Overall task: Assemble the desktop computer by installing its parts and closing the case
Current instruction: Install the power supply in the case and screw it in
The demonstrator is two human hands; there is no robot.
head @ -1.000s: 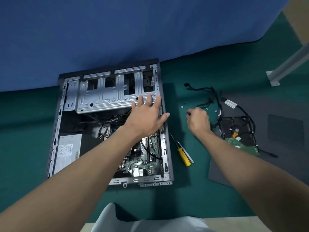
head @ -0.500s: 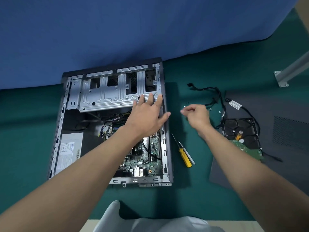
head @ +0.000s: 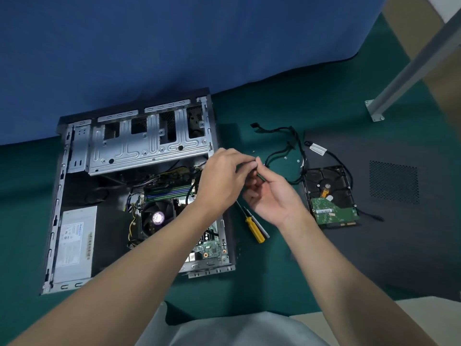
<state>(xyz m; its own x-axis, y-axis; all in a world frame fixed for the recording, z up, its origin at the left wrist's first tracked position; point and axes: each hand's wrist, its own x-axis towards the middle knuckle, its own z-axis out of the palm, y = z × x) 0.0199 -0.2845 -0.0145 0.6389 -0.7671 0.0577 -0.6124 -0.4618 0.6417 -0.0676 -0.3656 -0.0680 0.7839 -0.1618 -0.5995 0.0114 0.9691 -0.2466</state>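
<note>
Our fingertips (head: 254, 164) now pinch a small dark part (head: 260, 176), too tiny to name, just right of the case (head: 74, 176). The left hand (head: 224, 178) has left the drive cage (head: 149, 148); the right hand (head: 273, 198) came over from the loose screws (head: 298, 160). We judge a fastener is being readied, with the hard drive (head: 329, 193) still out at right. The power supply label (head: 72, 233) and the cable tag (head: 318, 149) are unreadable.

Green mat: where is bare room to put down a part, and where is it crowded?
Bare: the mat left of the case; the strip in front of the screwdriver, between case and side panel. Crowded: between case and hard drive, with cables and loose screws.
</note>
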